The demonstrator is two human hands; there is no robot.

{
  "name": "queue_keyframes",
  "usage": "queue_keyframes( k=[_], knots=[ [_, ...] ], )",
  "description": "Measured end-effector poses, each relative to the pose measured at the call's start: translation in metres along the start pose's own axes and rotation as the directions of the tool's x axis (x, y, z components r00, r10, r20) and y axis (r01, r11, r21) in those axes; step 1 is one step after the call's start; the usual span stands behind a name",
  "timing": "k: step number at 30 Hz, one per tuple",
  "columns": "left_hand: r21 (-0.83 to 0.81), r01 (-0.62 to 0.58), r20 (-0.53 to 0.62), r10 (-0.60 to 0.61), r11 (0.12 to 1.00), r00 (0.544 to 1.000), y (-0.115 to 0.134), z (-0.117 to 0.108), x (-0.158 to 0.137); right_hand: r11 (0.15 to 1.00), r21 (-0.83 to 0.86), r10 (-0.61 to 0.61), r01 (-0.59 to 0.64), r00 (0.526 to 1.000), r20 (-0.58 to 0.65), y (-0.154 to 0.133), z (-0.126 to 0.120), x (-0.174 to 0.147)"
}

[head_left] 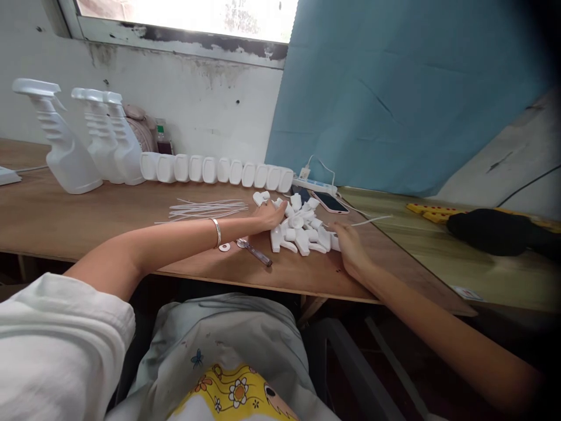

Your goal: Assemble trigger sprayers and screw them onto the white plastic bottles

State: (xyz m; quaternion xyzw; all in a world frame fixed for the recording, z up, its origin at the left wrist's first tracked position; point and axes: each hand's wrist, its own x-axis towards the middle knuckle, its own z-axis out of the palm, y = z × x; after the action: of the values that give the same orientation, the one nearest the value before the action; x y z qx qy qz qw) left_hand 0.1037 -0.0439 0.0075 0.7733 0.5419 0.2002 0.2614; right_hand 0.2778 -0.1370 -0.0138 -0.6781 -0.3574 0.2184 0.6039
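Observation:
A heap of white spray trigger heads [302, 225] lies on the brown table between my hands. My left hand [270, 216] rests against the heap's left side, its thumb and fingers apart among the white pieces; the far fingertips are partly hidden. On the other side, my right hand [349, 244] is closed on a thin white tube [372, 220], which sticks out to the right. A white trigger head touches this hand's palm side. More thin white tubes [205, 209] lie loose to the left of the heap.
White spray bottles [72, 155] stand at the back left. A row of white bottles [210, 169] lies along the wall, bases towards me. A phone [331, 203] and power strip [318, 184] are behind the heap. Near the front edge lie a clear-handled tool [258, 255] and a small white ring [224, 247].

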Motion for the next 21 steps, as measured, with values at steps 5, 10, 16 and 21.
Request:
queue_keyframes(
  k=[5,10,16,21],
  knots=[
    [-0.001,0.001,-0.085,-0.001,1.0,0.996,0.0,-0.004,0.001,0.99,0.136,0.047,-0.044,0.999,-0.02,-0.009,-0.013,-0.01],
    [-0.022,-0.058,-0.188,0.053,0.998,0.981,-0.005,-0.022,0.021,0.942,0.295,0.15,-0.161,0.987,0.059,-0.022,-0.028,-0.039],
    [-0.101,0.066,-0.062,-0.072,0.993,0.995,-0.013,-0.032,0.049,0.971,0.211,0.074,-0.112,0.981,0.178,-0.021,-0.021,-0.039],
    [-0.068,-0.018,0.037,0.02,0.998,0.999,-0.015,-0.03,0.056,0.998,0.039,0.051,-0.054,0.996,0.072,-0.024,-0.022,-0.031]
  ],
)
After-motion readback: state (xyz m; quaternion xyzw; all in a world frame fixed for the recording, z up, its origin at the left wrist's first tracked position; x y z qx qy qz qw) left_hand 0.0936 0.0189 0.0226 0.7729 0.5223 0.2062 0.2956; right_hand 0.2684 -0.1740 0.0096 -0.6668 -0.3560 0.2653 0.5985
